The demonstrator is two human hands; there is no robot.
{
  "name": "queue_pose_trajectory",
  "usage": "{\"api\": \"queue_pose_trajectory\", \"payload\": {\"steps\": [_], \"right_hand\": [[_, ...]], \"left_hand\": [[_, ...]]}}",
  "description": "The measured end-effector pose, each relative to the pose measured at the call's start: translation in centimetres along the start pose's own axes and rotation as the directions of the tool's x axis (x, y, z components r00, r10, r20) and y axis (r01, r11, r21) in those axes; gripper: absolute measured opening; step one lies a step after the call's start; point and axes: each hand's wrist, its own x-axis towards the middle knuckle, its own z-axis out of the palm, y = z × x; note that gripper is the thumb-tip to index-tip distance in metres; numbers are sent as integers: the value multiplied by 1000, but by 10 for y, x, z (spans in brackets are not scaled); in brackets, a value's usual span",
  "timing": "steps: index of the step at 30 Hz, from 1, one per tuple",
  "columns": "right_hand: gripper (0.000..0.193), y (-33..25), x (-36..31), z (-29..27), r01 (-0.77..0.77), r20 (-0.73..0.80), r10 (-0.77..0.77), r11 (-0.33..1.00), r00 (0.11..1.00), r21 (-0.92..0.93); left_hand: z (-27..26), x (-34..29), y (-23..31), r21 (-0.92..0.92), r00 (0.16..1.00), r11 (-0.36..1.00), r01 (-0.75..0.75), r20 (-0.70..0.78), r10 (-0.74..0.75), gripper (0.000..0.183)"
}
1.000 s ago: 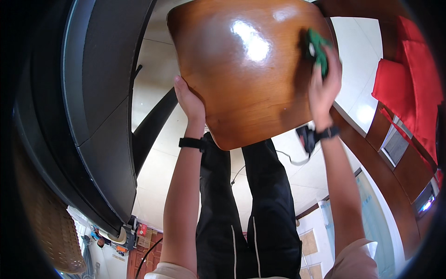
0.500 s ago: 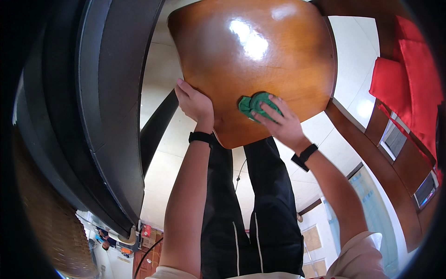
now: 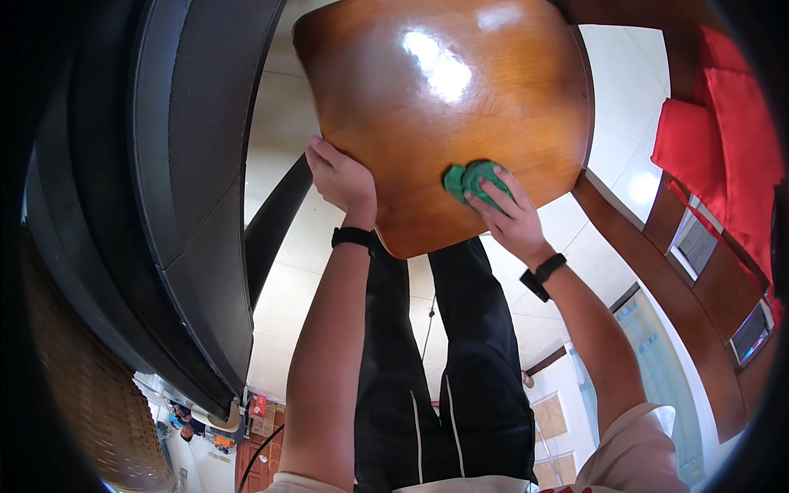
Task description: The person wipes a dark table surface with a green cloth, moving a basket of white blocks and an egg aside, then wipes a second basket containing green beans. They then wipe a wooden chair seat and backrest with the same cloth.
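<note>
A glossy, orange-brown wooden board [image 3: 370, 107] with rounded corners, perhaps a chair seat or back, fills the upper middle. At its lower left edge, my left hand [image 3: 345, 179] is closed around the rim; part of the fingers is hidden behind the wood. My right hand [image 3: 518, 220] holds a bunched green cloth [image 3: 485, 185] pressed against the board's surface near the lower right edge. Its fingers curl over the cloth. Black bands circle both wrists.
Large dark curved furniture [image 3: 205, 148] rises close on the left, above a woven wicker surface [image 3: 107, 411]. Red fabric [image 3: 715, 156] hangs over brown wooden furniture [image 3: 649, 279] on the right. Pale floor tiles [image 3: 288, 304] lie below, with a thin cable [image 3: 431, 316] between my legs.
My right hand has slid the green cloth a little to the right across the board. My left hand keeps its hold on the edge.
</note>
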Motion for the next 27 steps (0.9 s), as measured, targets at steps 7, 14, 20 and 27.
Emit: {"api": "queue_pose_trajectory", "payload": {"steps": [7, 14, 20, 27], "right_hand": [[35, 100, 75, -45, -468, -517, 393, 883, 761, -18], [41, 26, 40, -10, -286, -347, 242, 955, 906, -80], [45, 41, 31, -29, -289, -273, 270, 957, 923, -30], [34, 72, 89, -20, -596, -621, 467, 803, 630, -1]], "left_hand": [[4, 1, -4, -17, 998, 998, -53, -25, 53, 66], [6, 1, -8, 10, 996, 997, -72, -48, 72, 65], [7, 2, -8, 30, 995, 997, -78, -64, 80, 67], [7, 1, -10, 22, 993, 995, -101, -53, 102, 66]]}}
